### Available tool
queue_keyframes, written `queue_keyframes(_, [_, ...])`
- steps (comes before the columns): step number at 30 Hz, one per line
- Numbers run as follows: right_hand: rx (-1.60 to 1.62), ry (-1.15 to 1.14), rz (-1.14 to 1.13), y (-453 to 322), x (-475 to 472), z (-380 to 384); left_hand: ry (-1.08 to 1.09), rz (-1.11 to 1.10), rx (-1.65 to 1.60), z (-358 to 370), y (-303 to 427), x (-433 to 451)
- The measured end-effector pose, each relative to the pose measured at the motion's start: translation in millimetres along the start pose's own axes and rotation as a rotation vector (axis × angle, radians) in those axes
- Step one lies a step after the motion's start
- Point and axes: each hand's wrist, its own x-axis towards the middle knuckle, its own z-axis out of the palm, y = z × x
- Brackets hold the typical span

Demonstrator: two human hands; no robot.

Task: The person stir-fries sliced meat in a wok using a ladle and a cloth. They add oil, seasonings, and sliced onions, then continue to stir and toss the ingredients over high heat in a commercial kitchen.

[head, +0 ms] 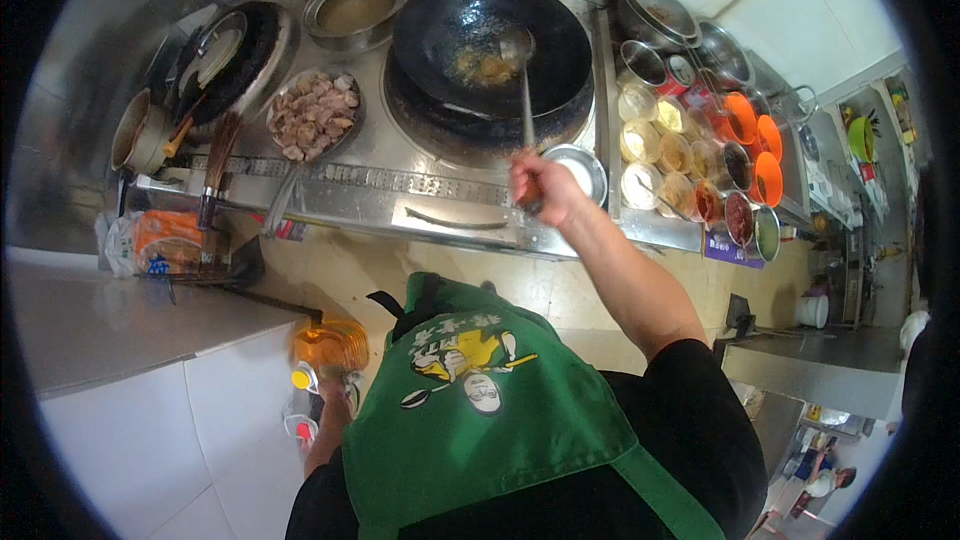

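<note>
My right hand grips the wooden handle of a metal ladle, whose bowl rests in a black wok on the stove. Yellowish food in oil lies beside the bowl. Down at the lower left, my left hand is at a large plastic bottle of orange oil with a yellow cap; its fingers are partly hidden, so its hold cannot be told. Chunks of meat fill a strainer left of the wok. Below the wok's right side stands a metal bowl of white contents.
A metal pot of liquid stands behind the meat. Seasoning tubs and orange containers crowd the right counter. A bamboo brush and a lidded wok are at left. A person is far off at lower right.
</note>
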Motion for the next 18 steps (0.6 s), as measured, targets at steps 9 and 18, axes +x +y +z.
queue_keyframes(9, [-0.249,0.018,-0.009,-6.1,-6.3,10.8,0.368,-0.181,-0.475,-30.6,93.0,35.7])
queue_keyframes(18, [0.179,0.023,0.011,7.3,5.3,-0.5,0.266,-0.129,-0.593,-55.6,175.4,6.6])
